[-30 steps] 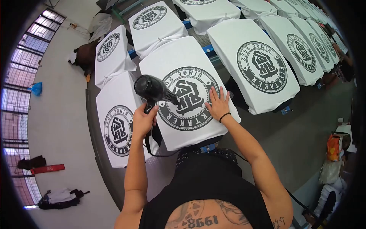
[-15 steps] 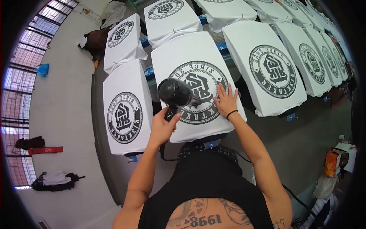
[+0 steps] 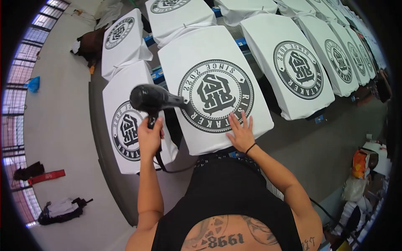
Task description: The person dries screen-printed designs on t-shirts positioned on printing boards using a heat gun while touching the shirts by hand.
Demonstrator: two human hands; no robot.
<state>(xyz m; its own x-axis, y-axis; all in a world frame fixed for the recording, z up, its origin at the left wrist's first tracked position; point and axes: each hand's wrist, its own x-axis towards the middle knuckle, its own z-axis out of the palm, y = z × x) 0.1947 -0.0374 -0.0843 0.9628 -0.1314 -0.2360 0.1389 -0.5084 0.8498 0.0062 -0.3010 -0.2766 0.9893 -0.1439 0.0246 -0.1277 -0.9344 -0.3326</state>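
- Along the left side of the room runs a pale wall [image 3: 63,108] with tall, dark-barred windows [image 3: 23,98]; a crumpled blue plastic bag [image 3: 33,84], a flat red strip [image 3: 47,177] and a bundle of black and white cloth [image 3: 63,212] hang there.
- Smooth grey floor [image 3: 293,148] shows between the wall and the rows, and a bright orange package [image 3: 359,164] lies among piled goods at the right.
- White fabric pieces, each bearing a round black print, stretch over flat supports in two rows, with blue metal parts [image 3: 241,42] between them.
- Directly before the person lies the nearest white fabric piece [image 3: 192,48], its circular black "RISKTAKER" print [image 3: 214,94] facing up.
- The left hand [image 3: 150,134] has its fingers clamped on the handle of a black plastic hair dryer [image 3: 151,98], nozzle at the print's left edge.
- The right hand [image 3: 241,134], wearing a black wristband [image 3: 250,148], rests on the print's lower right, fingers apart.
- Half a second ago the dryer covered part of the print's lettering; now it stands farther left.
- The right hand has slid nearer the fabric's front edge.
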